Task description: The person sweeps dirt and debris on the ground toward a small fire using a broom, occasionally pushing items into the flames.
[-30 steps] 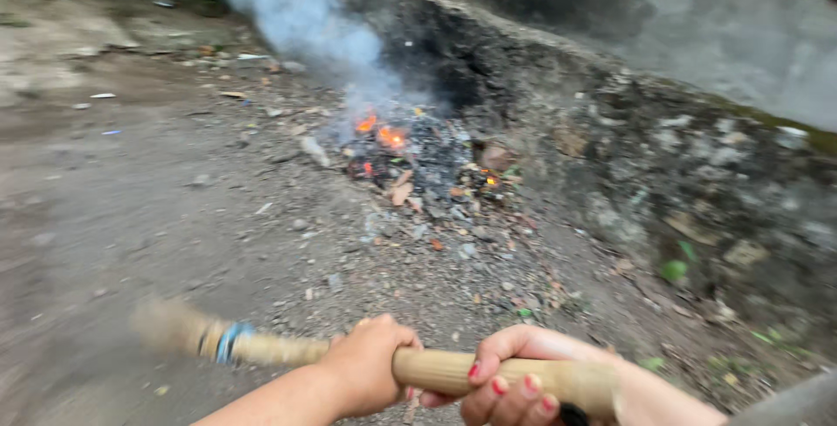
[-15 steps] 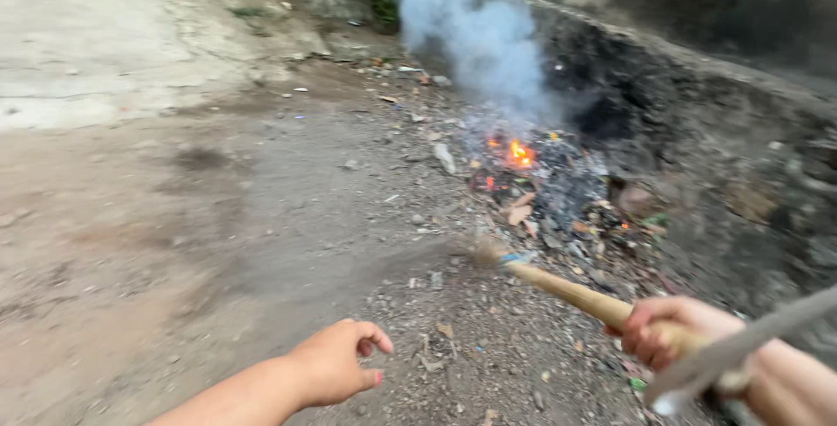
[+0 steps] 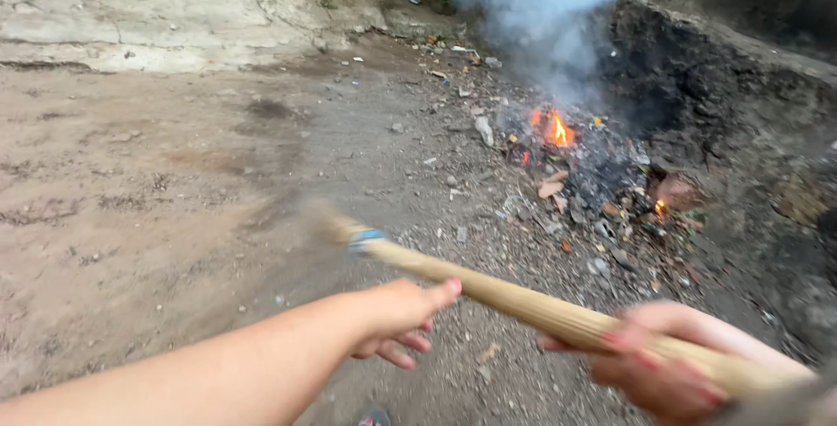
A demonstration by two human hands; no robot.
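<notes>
We see the broom (image 3: 523, 302), a pale bundled-fibre stick with a blue band, running from lower right up to the left over the dirt ground (image 3: 157, 217); its bristle end is motion-blurred and hard to make out, its butt cut off by the frame's edge. Our right hand (image 3: 671, 365) is blurred but wrapped round the stick, while our left hand (image 3: 401, 317) is loosely spread just beside it, fingertips near the shaft, contact unclear. Beyond, a small fire (image 3: 558, 129) burns in charred litter under grey smoke (image 3: 532, 7), against a rough, blackened stone wall (image 3: 741, 103).
</notes>
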